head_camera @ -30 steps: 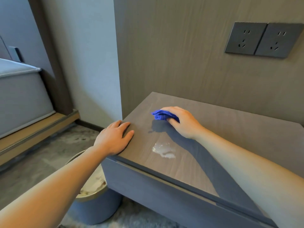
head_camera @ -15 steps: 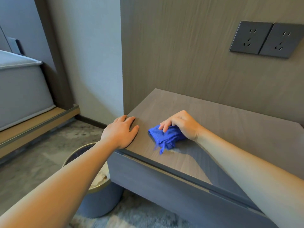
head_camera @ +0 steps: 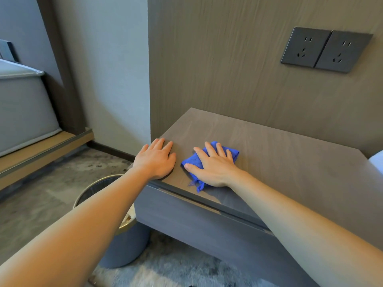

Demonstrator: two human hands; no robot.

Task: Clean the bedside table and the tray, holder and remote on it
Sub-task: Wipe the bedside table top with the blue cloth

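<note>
Bedside table [head_camera: 279,162]: I've got the grey wood-grain top in full view, running back to the panelled wall; it's my landmark for everything here.
Right hand [head_camera: 213,164]: I see it palm down near the table's front left corner, flat on the cloth, all 5 fingers [head_camera: 209,148] spread apart and pointing toward the wall.
Blue cloth [head_camera: 233,153]: crumpled under my right hand, lying on the tabletop; its far corner pokes out beyond the fingertips and a frayed end trails toward the table's front edge.
Left hand [head_camera: 156,160]: pressed flat on the table's front left corner, just beside the right hand but not touching it; fingers held close together, thumb out toward the cloth. It grips nothing.
Waste bin [head_camera: 124,245]: round, dark with a gold rim, on the floor below the table's left end, partly behind my left forearm. I can see pale scraps inside it.
Sockets [head_camera: 326,49]: 2 dark plates side by side on the wall, above the table's right half.
Bed [head_camera: 22,112]: grey, well apart from the table, off to its left.
White object [head_camera: 378,162]: a sliver at the table's right end, cut off by the frame; I can't tell what it is.
</note>
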